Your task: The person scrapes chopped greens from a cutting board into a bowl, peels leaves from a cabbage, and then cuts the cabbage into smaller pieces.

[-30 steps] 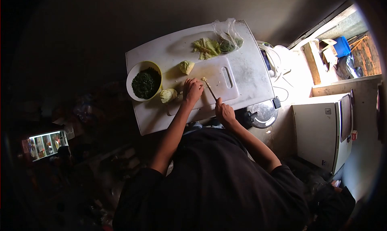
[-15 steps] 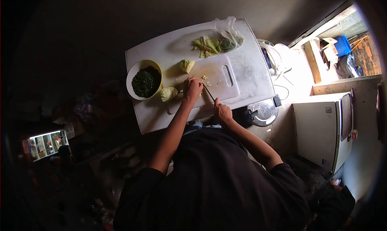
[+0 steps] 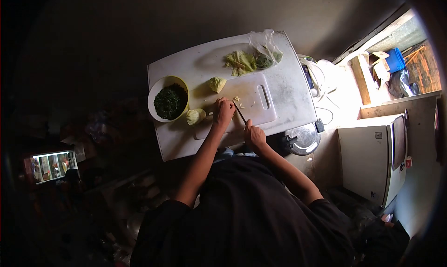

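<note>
My right hand (image 3: 255, 135) is closed round the handle of a knife (image 3: 240, 113), whose blade points up and left over the white cutting board (image 3: 255, 111). At the blade's tip, my left hand (image 3: 225, 110) presses down with curled fingers on something I cannot make out. Small pale pieces (image 3: 237, 99) lie on the board beside it. One cabbage chunk (image 3: 217, 84) sits at the board's upper left edge, another chunk (image 3: 196, 116) left of my left hand. A bowl (image 3: 182, 111) of chopped dark greens stands at the table's left.
Loose leaves (image 3: 240, 62) and a clear plastic bag (image 3: 266, 42) with greens lie at the far side of the white table (image 3: 205, 53). A lidded pot (image 3: 304, 139) is beyond the near right corner. Farther right stands a white fridge (image 3: 363, 156). Part of a person in dark clothing (image 3: 386, 239) shows lower right.
The table and its objects appear slightly lower in the view. Both hands remain over the board, with the knife still in my right hand.
</note>
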Demonstrator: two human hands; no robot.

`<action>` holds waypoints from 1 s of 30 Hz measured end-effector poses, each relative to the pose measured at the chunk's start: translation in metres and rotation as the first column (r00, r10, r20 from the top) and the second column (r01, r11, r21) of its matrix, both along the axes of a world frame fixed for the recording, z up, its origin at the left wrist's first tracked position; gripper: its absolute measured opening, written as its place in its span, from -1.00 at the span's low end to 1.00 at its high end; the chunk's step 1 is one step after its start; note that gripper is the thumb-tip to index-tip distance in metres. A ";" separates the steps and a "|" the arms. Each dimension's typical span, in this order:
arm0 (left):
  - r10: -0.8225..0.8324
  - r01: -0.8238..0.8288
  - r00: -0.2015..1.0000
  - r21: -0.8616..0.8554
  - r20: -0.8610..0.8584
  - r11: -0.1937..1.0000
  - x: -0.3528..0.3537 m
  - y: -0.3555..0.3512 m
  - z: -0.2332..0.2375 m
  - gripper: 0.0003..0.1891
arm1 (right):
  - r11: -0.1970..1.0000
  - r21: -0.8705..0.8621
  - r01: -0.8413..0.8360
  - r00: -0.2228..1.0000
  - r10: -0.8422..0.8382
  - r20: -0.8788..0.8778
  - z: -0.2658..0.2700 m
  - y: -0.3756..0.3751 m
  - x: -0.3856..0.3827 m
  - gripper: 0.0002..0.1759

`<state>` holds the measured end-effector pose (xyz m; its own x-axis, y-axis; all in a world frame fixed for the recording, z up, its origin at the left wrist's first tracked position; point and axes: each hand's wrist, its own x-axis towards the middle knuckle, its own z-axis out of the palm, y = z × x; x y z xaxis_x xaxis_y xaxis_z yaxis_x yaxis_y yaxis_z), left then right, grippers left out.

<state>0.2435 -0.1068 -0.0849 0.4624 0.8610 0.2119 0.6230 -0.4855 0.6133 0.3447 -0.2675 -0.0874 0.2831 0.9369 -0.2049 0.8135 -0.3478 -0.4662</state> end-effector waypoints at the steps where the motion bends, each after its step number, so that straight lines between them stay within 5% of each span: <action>1: -0.002 0.002 1.000 0.002 -0.010 1.000 0.001 0.000 0.002 -0.96 | 1.000 0.001 0.019 1.000 -0.019 -0.006 0.009 -0.003 -0.002 -0.79; 9: -0.005 0.006 1.000 -0.067 0.012 0.998 -0.005 0.003 0.004 -0.92 | 0.998 0.060 -0.031 0.999 0.029 0.026 0.022 -0.009 0.009 -0.78; 17: -0.130 0.135 0.990 -0.151 0.047 0.979 -0.032 0.000 0.028 -0.65 | 0.991 0.118 -0.059 0.998 0.057 0.019 0.027 -0.011 0.007 -0.77; 30: -0.198 0.198 0.980 -0.082 0.003 0.977 -0.039 -0.003 0.019 -0.66 | 0.999 -0.042 -0.026 0.999 0.027 0.027 0.017 -0.001 -0.005 -0.83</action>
<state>0.2044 -0.1101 -0.0663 0.6263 0.7665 0.1422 0.5230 -0.5484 0.6525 0.3393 -0.2687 -0.0705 0.2647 0.9350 -0.2359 0.8351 -0.3446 -0.4288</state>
